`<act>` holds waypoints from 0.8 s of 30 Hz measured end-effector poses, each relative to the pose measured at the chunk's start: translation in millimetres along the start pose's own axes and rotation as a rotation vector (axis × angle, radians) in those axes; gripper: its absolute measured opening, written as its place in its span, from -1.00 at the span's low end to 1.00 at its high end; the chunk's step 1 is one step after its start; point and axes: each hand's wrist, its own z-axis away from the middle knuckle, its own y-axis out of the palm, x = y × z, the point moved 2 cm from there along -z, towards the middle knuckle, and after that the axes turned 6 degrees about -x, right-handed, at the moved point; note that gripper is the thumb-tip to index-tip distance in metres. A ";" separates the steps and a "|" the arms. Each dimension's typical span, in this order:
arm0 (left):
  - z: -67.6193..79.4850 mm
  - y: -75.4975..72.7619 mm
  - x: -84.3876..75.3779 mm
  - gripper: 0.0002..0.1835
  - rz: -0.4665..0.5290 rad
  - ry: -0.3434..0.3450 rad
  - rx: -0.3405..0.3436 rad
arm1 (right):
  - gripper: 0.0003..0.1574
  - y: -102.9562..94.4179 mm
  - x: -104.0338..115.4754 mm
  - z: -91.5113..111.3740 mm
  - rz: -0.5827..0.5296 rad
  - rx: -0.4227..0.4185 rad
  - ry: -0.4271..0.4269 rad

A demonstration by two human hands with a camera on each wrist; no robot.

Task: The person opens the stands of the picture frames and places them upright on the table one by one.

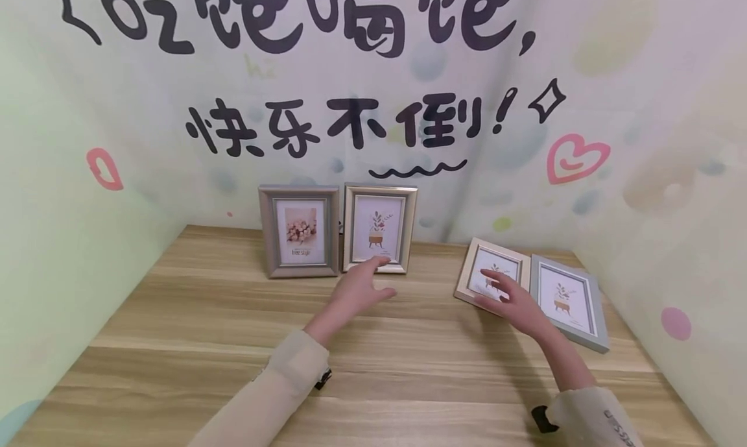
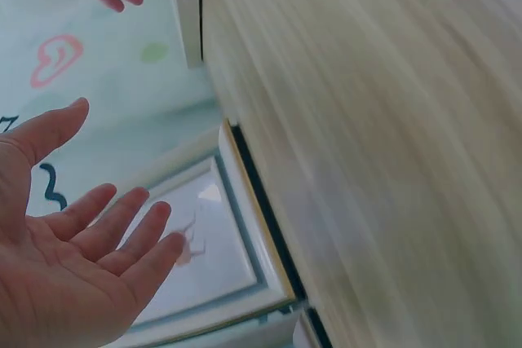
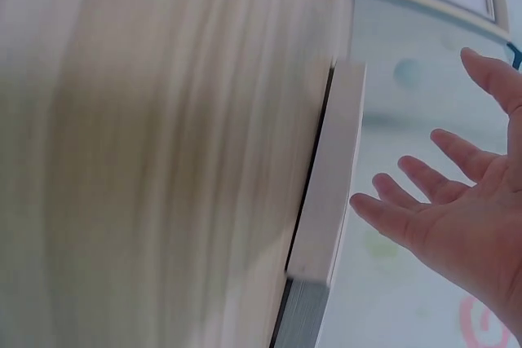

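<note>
Two picture frames stand upright against the back wall in the head view: a grey-brown frame (image 1: 264, 233) with a flower print, and a gold-silver frame (image 1: 349, 233) with a potted-plant print. My left hand (image 1: 357, 290) is in front of the gold-silver one, fingers spread and holding nothing. Lying flat at the right are a cream frame (image 1: 467, 270) and a grey-blue frame (image 1: 595, 304), both with potted-plant prints. Over the cream frame hovers my right hand (image 1: 513, 304), its fingers extended. The right wrist view shows that hand beside the cream frame's edge (image 3: 330, 177), palm empty.
The wood-grain table (image 1: 373, 382) is bounded by a back wall covering (image 1: 327, 77) with black lettering, and by pale walls at the left (image 1: 70, 194) and right (image 1: 671, 239). The grey-blue frame lies near the table's right edge.
</note>
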 end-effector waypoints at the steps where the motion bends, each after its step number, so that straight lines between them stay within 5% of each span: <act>1: -1.7 4.6 -1.5 -0.24 0.002 0.000 0.013 | -0.16 -2.3 -2.1 1.9 0.007 -0.001 0.003; 16: -20.9 57.1 -29.9 -0.38 0.068 0.052 0.063 | -0.12 -25.4 -30.4 20.4 0.052 -0.019 0.073; 24: -26.6 77.4 -39.1 -0.43 0.101 0.047 0.090 | -0.17 -29.5 -38.0 26.5 0.066 -0.062 0.044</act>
